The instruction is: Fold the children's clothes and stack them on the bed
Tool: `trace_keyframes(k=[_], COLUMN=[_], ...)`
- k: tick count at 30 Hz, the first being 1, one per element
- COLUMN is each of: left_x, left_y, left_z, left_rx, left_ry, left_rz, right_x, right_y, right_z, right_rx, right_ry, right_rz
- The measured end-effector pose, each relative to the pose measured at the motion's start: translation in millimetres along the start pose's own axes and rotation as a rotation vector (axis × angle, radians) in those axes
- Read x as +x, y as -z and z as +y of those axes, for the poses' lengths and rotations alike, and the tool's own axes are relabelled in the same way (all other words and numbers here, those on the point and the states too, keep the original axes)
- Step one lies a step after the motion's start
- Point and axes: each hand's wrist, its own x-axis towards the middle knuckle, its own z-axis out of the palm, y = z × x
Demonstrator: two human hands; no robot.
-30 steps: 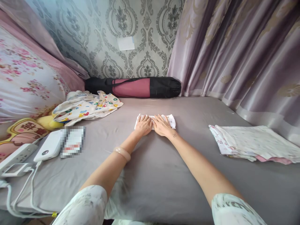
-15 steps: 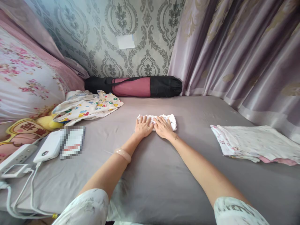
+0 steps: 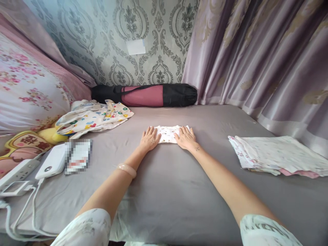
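A small folded white cloth with a fine print [image 3: 167, 134] lies in the middle of the grey bed sheet [image 3: 179, 191]. My left hand [image 3: 149, 138] rests flat on its left end with fingers spread. My right hand [image 3: 187, 137] lies flat on its right end, fingers stretched out too. The middle of the cloth shows between the two hands. Neither hand grips anything.
A stack of folded pale cloths [image 3: 279, 155] sits at the right. Loose letter-printed garments [image 3: 93, 118] lie at the left, beside a floral pillow [image 3: 28, 89]. A power bank [image 3: 51, 164], power strip [image 3: 15, 172] and cables are front left. A rolled mat bag [image 3: 145, 95] lies against the wall.
My hands have slid apart over the cloth, from side by side at its middle out to its two ends.
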Motion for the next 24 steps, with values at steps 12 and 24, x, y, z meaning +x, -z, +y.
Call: trace_keyframes(k=[12, 24], left_x=[3, 1], left_y=[6.4, 3.6], left_z=[-13, -11], left_rx=[0.058, 0.077], left_ry=[-0.047, -0.029], left_rz=[-0.064, -0.013], right_x=[-4, -8], right_y=[3, 1], right_z=[21, 20], right_rx=[0.056, 0.038], right_ry=[0.044, 0.076], right_rz=[-0.064, -0.036])
